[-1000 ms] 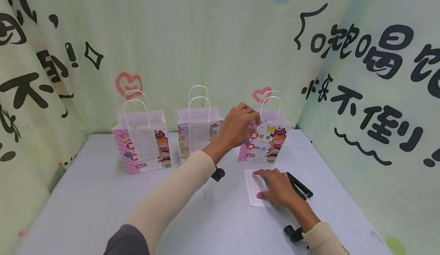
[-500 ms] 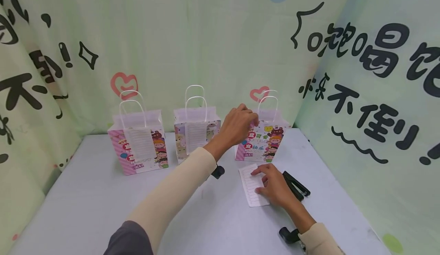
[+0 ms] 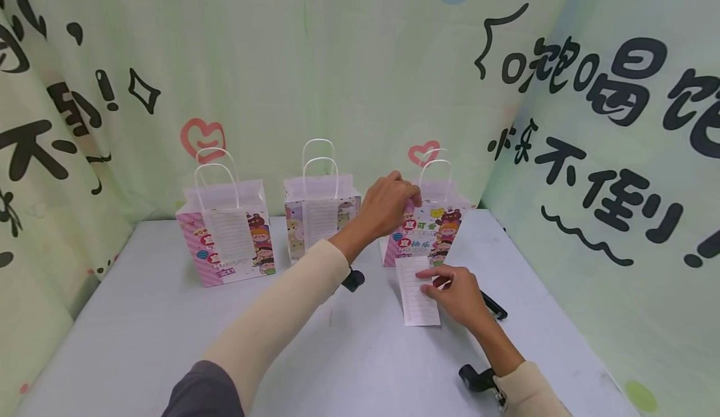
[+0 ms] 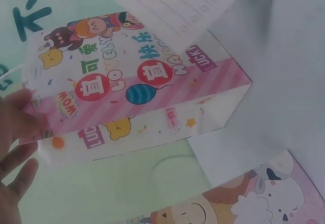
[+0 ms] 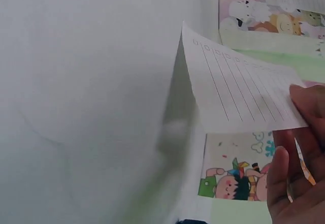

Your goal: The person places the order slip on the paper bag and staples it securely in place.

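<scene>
On a white table (image 3: 140, 329), a pink gift bag (image 3: 260, 239) stands at far left, a lined sheet (image 3: 230, 232) on its front; next to it, an animal-print bag (image 3: 295, 223) bears a matching sheet (image 3: 320, 220). A person's left hand (image 3: 388, 207) pinches the upper left edge of a third bag (image 3: 422, 232), whose visible front carries no attached sheet. Just before it, a loose lined sheet (image 3: 413, 295) is held at a tilt, one edge gripped between thumb and fingers of the right hand (image 3: 458, 292). Partly hidden beyond that hand lies a black tool (image 3: 494, 304), possibly a stapler. The step in hand appears to be bringing the paper to the steadied bag; the next move seems to call for laying it flat against the front, near the top, like its neighbors.
</scene>
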`<state>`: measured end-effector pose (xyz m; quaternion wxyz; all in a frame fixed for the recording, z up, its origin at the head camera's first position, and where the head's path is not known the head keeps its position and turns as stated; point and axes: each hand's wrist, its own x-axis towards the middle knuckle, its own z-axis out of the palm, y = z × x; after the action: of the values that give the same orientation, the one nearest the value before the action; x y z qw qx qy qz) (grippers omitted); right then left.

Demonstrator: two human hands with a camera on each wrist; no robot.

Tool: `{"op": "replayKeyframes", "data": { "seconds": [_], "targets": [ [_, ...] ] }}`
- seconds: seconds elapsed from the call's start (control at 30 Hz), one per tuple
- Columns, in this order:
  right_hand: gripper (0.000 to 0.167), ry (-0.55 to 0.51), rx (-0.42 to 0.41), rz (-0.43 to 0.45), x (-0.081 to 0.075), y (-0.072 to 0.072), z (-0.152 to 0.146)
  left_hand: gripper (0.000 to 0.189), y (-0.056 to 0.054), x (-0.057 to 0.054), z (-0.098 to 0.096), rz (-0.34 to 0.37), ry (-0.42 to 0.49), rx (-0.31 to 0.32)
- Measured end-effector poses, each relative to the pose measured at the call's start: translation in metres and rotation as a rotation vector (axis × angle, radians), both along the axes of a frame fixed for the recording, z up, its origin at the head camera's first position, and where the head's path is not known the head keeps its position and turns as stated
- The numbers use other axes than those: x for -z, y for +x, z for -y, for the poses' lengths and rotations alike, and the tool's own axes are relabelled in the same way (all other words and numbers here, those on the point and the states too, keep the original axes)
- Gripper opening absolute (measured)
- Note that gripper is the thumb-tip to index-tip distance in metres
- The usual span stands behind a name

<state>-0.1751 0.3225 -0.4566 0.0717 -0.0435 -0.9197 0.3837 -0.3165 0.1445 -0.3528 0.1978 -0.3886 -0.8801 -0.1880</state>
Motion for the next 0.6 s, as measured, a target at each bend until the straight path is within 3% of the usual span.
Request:
{"op": "replayKeyframes", "data": {
  "seconds": [0.17, 0.43, 0.6],
  "targets": [
    [0.022, -0.080, -0.001, -0.111, -0.011, -0.003, -0.007, 0.015, 0.000, -0.001, 0.005, 0.008, -0.001, 0.006],
    [0.029, -0.289, 0.062, -0.199, -0.029, -0.018, -0.011, 0.016, -0.001, 0.000, 0.010, 0.048, 0.019, 0.011],
    [0.030, -0.355, 0.103, -0.251, -0.037, -0.030, -0.013, 0.013, -0.001, 0.000, 0.010, 0.053, 0.027, 0.012]
  ]
}}
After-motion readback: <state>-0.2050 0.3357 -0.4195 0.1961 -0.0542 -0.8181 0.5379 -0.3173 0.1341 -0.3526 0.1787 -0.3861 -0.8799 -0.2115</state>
